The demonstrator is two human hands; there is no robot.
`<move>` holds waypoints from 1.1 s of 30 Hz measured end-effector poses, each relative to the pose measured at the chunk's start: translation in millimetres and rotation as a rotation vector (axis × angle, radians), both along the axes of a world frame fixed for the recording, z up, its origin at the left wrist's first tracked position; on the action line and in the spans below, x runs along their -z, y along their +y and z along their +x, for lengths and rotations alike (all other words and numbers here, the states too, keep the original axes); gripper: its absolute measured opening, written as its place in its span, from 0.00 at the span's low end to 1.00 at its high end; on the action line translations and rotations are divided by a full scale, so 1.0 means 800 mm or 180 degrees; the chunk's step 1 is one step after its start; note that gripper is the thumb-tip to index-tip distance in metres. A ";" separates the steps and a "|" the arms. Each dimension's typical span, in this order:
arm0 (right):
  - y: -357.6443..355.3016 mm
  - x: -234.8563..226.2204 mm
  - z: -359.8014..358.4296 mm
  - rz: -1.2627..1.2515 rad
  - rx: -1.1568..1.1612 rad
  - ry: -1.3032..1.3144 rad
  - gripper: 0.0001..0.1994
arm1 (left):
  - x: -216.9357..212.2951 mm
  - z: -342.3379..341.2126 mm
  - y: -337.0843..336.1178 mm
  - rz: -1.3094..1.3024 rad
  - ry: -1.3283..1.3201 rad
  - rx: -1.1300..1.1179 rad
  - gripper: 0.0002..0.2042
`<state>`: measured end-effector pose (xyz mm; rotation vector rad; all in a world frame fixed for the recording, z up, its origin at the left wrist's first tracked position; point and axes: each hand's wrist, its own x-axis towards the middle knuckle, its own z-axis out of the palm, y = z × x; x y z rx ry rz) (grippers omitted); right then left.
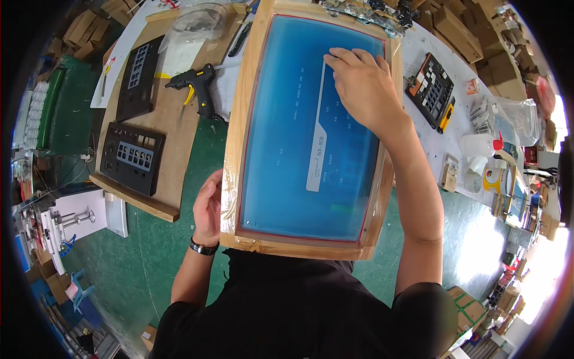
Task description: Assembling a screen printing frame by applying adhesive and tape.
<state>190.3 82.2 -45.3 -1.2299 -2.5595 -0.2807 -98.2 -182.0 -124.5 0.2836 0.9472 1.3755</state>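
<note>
Floor [143,257] green, boxes around room. White table [439,146] right, cluttered. Wooden board [174,164] left, carrying black panels [134,158] and a glue gun [200,84]. Wood-framed blue screen [238,119] center, near torso. Right hand [362,84]: fingers slightly spread over its far-right mesh. Left hand [209,206] at near-left edge; fingers partly hidden, grip can't tell.

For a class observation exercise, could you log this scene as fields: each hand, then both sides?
Left hand: at left edge of wooden frame, partly hidden
Right hand: over blue screen, near upper end of pale strip
On left: wooden board, two black panels, glue gun
On right: black keyed panel, yellow-black tool, red-topped bottle
</note>
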 end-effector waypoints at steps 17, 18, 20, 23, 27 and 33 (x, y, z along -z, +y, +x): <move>-0.188 -0.029 0.016 -0.0574 -0.0693 -0.0147 0.12 | 0.005 0.001 -0.004 -0.0077 -0.0052 0.0048 0.26; -0.201 -0.030 0.019 -0.0527 -0.0662 -0.0131 0.12 | 0.002 0.003 0.000 -0.0111 0.0120 -0.0087 0.26; -0.224 -0.034 0.028 -0.0879 -0.0712 -0.0067 0.16 | -0.003 0.006 0.009 0.0011 0.0443 -0.0281 0.25; -0.237 -0.034 0.043 -0.0883 -0.0619 0.0362 0.14 | -0.015 -0.015 0.029 0.0441 0.0381 -0.0097 0.24; -0.245 -0.035 0.075 -0.0972 -0.0348 0.1319 0.17 | -0.023 -0.029 0.040 0.0879 0.0449 -0.0010 0.23; -0.266 -0.013 0.112 -0.0606 0.0687 0.3020 0.16 | -0.029 -0.011 0.045 0.0295 0.0938 -0.0423 0.22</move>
